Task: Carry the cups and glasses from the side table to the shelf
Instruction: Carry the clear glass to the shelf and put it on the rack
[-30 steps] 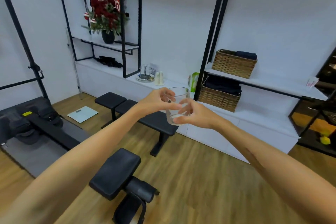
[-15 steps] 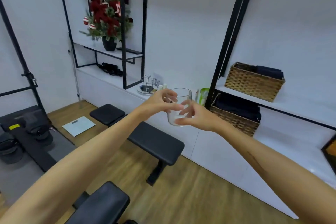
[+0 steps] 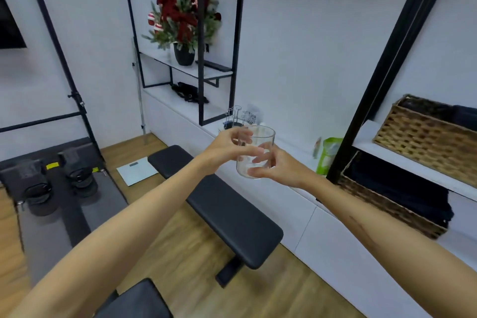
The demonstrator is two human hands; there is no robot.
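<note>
Both hands hold one clear glass (image 3: 256,151) up in the air, above the far end of a black padded bench (image 3: 219,204) and short of the low white shelf (image 3: 296,196) along the wall. The left hand (image 3: 227,148) curls its fingers round the glass near the rim; the right hand (image 3: 277,166) pinches it lower down, near the base. The glass stands upright and looks empty.

Bare wood floor (image 3: 180,253) runs between the bench and the shelf front (a narrow strip). Black frame posts (image 3: 392,59) rise from the shelf. On the shelf top behind the glass stands a wire rack (image 3: 233,117), too blurred to tell what it carries. To the right, two wicker baskets (image 3: 426,134) hold dark folded cloth; a green packet (image 3: 329,153) stands beside the post. A potted red-flowered plant (image 3: 184,13) sits on an upper ledge.
</note>
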